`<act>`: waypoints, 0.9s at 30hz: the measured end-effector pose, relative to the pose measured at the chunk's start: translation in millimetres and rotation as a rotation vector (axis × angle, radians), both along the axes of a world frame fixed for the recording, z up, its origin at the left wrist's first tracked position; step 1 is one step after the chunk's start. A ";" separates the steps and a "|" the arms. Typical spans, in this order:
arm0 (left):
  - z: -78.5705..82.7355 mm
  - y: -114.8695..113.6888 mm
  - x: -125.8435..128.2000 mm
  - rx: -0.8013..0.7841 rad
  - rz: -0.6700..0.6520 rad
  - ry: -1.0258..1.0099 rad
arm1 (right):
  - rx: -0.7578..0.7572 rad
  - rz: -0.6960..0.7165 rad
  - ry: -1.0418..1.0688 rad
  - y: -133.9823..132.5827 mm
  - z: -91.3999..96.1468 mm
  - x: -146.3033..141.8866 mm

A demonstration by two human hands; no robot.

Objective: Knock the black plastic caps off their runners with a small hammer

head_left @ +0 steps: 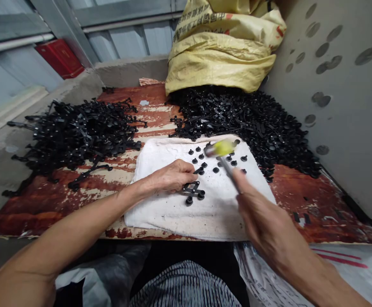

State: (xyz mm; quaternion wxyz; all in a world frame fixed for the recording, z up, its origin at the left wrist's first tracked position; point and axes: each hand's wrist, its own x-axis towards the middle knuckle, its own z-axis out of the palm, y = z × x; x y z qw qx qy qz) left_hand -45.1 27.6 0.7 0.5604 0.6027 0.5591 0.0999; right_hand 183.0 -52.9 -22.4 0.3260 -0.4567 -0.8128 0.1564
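With its fingers closed, my left hand (174,175) grips a black linkage part (192,186) that has crossed arms and round ends. The linkage lies on a folded white cloth (160,209). My right hand (252,204) is wrapped round the handle of a small hammer (220,149); its yellow and dark head is blurred by motion and hangs over the cloth, just right of the linkage. Several small round black caps with short stems (216,170) stand spread on the cloth beyond and beside my left hand.
A heap of black linkages (86,128) lies at the left. A larger heap of black parts (237,115) spills from a yellow woven sack (217,55) at the back. A spotted wall (348,111) bounds the right side. A red box (59,59) rests on the left ledge.
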 end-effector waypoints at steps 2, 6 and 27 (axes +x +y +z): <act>-1.6 0.6 0.4 0.002 0.002 0.012 | -0.064 0.066 -0.087 2.4 0.7 1.4; -5.6 1.1 1.2 0.028 0.000 0.037 | 0.003 0.022 0.022 4.5 4.8 -0.1; 22.6 -35.0 18.7 0.207 -0.412 -0.058 | -0.627 0.046 0.509 15.2 9.7 -13.0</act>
